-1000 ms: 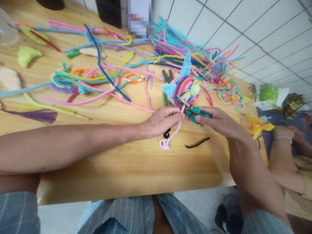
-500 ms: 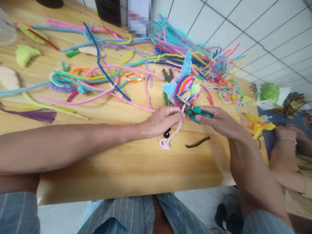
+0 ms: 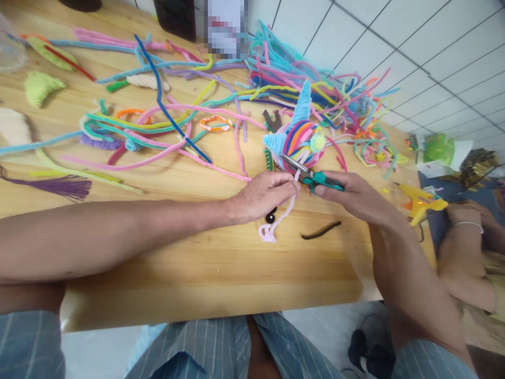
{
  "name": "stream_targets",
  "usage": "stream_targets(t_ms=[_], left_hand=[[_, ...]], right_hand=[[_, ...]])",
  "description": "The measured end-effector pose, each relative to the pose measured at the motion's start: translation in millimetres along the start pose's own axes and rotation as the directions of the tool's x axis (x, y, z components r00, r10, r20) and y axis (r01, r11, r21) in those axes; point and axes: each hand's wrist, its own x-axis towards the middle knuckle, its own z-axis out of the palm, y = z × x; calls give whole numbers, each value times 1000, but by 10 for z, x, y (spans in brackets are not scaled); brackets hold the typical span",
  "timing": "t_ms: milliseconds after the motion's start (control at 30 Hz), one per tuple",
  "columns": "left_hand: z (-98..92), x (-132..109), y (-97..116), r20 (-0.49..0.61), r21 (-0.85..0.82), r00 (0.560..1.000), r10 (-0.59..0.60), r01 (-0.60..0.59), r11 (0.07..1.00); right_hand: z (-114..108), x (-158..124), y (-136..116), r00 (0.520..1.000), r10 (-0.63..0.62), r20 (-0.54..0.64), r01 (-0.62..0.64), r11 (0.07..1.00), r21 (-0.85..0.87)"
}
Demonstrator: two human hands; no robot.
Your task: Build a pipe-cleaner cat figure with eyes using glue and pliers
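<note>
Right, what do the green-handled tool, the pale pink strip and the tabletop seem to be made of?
Green-handled tool: probably metal at the tip, grey with a sheen; grips look like smooth plastic or rubber.
Pale pink strip: probably fuzzy, matte chenille, from its soft edges; any core is hidden.
Tabletop: wood or wood-look, smooth, faintly glossy, showing grain.

Lighting is bright and diffuse across the worktop (image 3: 236,273). A soft shadow lies along the left forearm (image 3: 118,231). Wide-angle distortion skews the tiled wall (image 3: 394,47) and stretches the right edge. Fine detail at the pliers (image 3: 321,179) is slightly soft. A pixelated block (image 3: 226,26) obscures the top centre.
</note>
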Motion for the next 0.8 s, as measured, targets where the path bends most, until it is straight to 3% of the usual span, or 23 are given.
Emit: stream_targets(t_ms=[267, 467, 800], left_hand=[[2, -5, 1, -1, 5, 1000, -6, 6, 1000], [3, 6, -40, 6, 9, 1000, 1, -1, 1000], [7, 3, -24, -9, -13, 1000, -2, 2, 1000]], right_hand=[[17, -2, -18, 999, -13, 51, 11, 999, 35], [62, -7, 7, 1000, -3, -27, 3, 1000, -26], [78, 15, 45, 999, 42, -29, -42, 999, -2]])
